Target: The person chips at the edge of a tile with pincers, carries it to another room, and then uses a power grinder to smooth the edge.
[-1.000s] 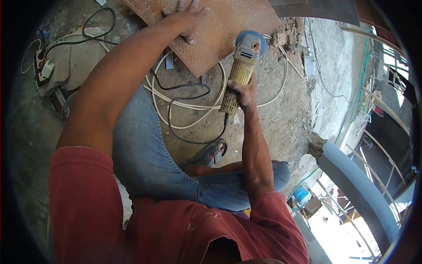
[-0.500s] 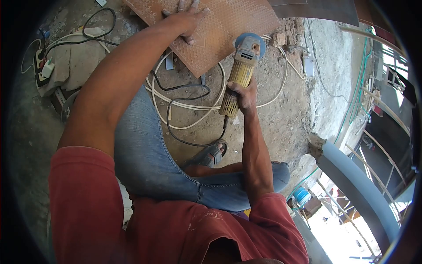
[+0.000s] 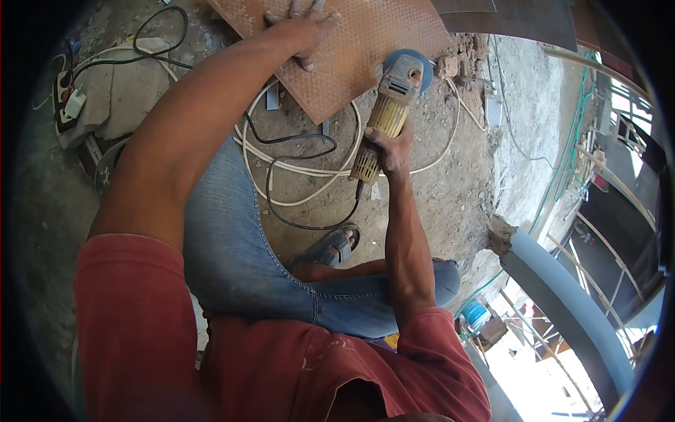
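My left hand (image 3: 301, 36) lies on a brown tile (image 3: 362, 53), its fingers spread over the honeycomb-patterned face near the top of the view. In my right hand (image 3: 395, 149) is a dusty yellow angle grinder (image 3: 389, 116), gripped round its body. The grinder's blue-grey disc (image 3: 416, 65) points away from me and overlaps the tile's right edge in this view. From the tool's rear end a black power cord (image 3: 309, 226) loops over the ground beside my sandalled foot (image 3: 330, 247).
White cable (image 3: 309, 200) coils on the dirt below the tile. At left, a power strip (image 3: 67, 105) with plugs rests against a stone block (image 3: 137, 95). Broken brick (image 3: 450, 67) lies right of the grinder. A grey-blue curved column (image 3: 562, 295) stands at the right.
The grinder has shifted very slightly to the right in view, still in my right hand. My left hand stays flat on the tile.
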Tool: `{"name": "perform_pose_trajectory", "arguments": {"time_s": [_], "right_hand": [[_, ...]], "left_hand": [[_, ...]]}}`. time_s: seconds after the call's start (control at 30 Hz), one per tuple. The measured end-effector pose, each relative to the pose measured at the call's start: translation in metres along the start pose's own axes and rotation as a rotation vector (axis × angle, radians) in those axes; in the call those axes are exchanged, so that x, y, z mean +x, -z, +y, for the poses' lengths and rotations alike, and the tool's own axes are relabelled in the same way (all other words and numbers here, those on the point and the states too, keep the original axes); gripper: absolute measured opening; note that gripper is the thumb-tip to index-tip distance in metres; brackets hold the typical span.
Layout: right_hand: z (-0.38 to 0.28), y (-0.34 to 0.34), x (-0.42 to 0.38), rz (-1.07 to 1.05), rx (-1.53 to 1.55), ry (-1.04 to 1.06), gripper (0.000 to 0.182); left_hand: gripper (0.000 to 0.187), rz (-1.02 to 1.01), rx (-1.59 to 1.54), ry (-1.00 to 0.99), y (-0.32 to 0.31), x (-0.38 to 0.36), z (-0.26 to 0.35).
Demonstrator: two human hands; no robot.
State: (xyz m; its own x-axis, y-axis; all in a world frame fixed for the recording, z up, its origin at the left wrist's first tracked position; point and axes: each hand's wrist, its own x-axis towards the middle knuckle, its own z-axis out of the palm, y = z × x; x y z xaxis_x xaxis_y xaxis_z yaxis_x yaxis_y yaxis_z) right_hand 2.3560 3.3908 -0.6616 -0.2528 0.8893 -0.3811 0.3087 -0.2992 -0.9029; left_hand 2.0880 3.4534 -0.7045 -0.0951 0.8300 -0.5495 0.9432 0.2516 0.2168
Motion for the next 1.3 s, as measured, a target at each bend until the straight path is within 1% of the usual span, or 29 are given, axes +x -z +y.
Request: {"name": "perform_pose_trajectory", "arguments": {"time_s": [0.07,0.13,0.2,0.27,0.4,0.47,0.6,0.7,0.77,0.87,1.0,1.03,1.13,1.3], "right_hand": [[0.006,-0.001,-0.001,0.009,-0.007,-0.025,0.061],[0.010,0.001,0.001,0.012,-0.012,-0.021,0.061],[0.009,0.000,0.000,0.016,-0.015,-0.018,0.061],[0.007,-0.001,-0.001,0.014,0.013,-0.043,0.056],[0.009,0.001,0.001,-0.014,0.003,-0.045,0.057],[0.011,0.001,0.001,0.031,-0.018,-0.034,0.058],[0.009,0.002,-0.001,0.024,-0.027,-0.042,0.059],[0.007,0.000,-0.003,0.041,0.044,-0.024,0.060],[0.004,0.002,-0.004,0.052,-0.029,-0.052,0.061],[0.001,-0.003,-0.006,0.021,-0.034,-0.054,0.060],[0.011,-0.002,0.001,-0.012,-0.008,-0.032,0.062],[0.011,-0.001,0.000,0.015,-0.016,-0.043,0.061],[0.006,0.000,-0.004,0.046,-0.008,-0.051,0.060],[-0.001,0.000,-0.009,0.046,-0.007,-0.059,0.059]], "left_hand": [[0.116,-0.030,0.024,0.017,0.025,-0.020,0.001],[0.115,-0.234,-0.036,-0.073,0.050,-0.032,0.001],[0.114,-0.230,-0.056,-0.078,0.049,-0.032,0.000],[0.114,-0.227,-0.076,-0.082,0.052,-0.036,0.000],[0.115,-0.242,-0.067,-0.073,0.059,-0.041,0.002],[0.116,-0.237,-0.055,-0.078,0.055,-0.038,0.000],[0.117,-0.248,-0.032,-0.085,0.053,-0.033,0.000],[0.117,-0.263,-0.018,-0.075,0.056,-0.035,0.001],[0.117,-0.263,-0.028,-0.071,0.057,-0.036,0.004],[0.117,-0.272,-0.039,-0.061,0.057,-0.036,0.003],[0.118,-0.217,-0.029,-0.102,0.038,-0.022,-0.004],[0.117,-0.189,-0.015,-0.127,0.033,-0.016,-0.006],[0.117,-0.252,-0.066,-0.071,0.054,-0.036,0.000],[0.117,-0.261,-0.065,-0.061,0.055,-0.035,0.002]]}}
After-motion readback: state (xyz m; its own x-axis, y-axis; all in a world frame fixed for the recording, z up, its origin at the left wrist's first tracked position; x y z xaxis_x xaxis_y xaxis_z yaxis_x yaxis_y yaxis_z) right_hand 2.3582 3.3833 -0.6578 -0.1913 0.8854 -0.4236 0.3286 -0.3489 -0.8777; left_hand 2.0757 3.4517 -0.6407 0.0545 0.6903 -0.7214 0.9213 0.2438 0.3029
